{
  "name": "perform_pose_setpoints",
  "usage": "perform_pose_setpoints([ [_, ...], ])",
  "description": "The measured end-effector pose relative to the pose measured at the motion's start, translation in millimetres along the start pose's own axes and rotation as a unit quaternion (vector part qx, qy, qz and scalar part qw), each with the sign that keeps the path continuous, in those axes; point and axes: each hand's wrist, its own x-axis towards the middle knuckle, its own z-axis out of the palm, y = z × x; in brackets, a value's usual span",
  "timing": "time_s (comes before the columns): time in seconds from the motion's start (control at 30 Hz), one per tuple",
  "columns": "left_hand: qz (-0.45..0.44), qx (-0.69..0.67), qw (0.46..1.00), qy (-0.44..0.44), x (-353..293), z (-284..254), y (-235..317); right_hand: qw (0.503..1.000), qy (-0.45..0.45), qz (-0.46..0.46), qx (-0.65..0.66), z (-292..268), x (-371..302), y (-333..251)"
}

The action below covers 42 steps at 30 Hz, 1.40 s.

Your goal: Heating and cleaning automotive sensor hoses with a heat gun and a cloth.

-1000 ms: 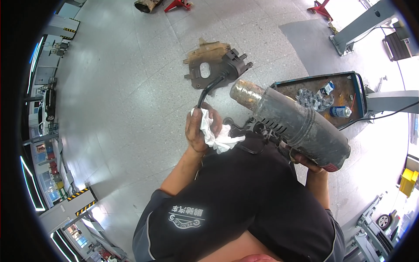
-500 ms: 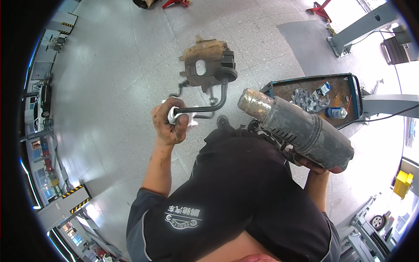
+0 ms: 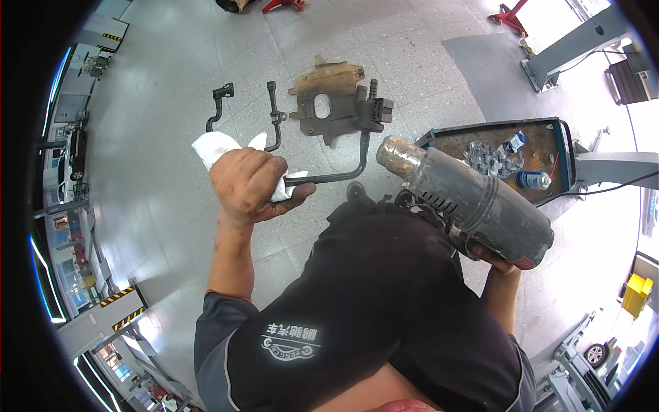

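My left hand point(image 3: 248, 180) is closed around a black pipe assembly point(image 3: 336, 177), with a crumpled white wipe point(image 3: 214, 145) pressed between fingers and pipe. Two thinner pipe ends with connectors stick out beyond the knuckles. The longest branch bends away to a black valve-like block point(image 3: 371, 113) with a ribbed nozzle. Past that block, a brown-stained dark plate point(image 3: 319, 104) with an oval hole appears to lie on the floor. On the other side my right hand point(image 3: 500, 259) grips a bulky dark cylinder point(image 3: 480, 199) from below; it tilts, its narrower rusty end toward the upper left.
A blue-rimmed tray cart point(image 3: 446, 130) at the right carries crumpled clear plastic and a blue-and-white spray can point(image 3: 534, 180). Behind it rises a grey lift post point(image 3: 573, 48). Red stands point(image 3: 509, 19) are at the far edge, and a cable point(image 3: 607, 184) runs at the right.
My left hand has rolled over and shifted left, so its back now faces up. The pipe assembly has turned, spreading its two thinner ends leftward. My right hand and the cylinder have barely moved.
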Motion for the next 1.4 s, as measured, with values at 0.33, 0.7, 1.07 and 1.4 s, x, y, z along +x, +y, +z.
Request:
perform_pose_setpoints([
  [0.33, 0.009, -0.014, 1.000, 0.006, 2.1, -0.1, 1.0, 0.995, -0.035, 0.053, 0.080, 0.9, 3.6, 0.9],
  [0.7, -0.001, -0.024, 1.000, 0.009, 0.8, 2.0, -1.4, 0.975, -0.050, 0.099, 0.193, 0.9, 20.1, -7.6],
  [1.07, -0.362, -0.327, 0.858, 0.158, -45.5, 53.9, 21.6, 0.966, 0.012, 0.084, 0.246, 22.1, 16.8, 4.2],
  [1.4, -0.541, -0.696, 0.454, 0.127, -11.7, 51.0, 54.4, 0.984, 0.016, -0.128, -0.127, 33.0, 26.5, 1.5],
])
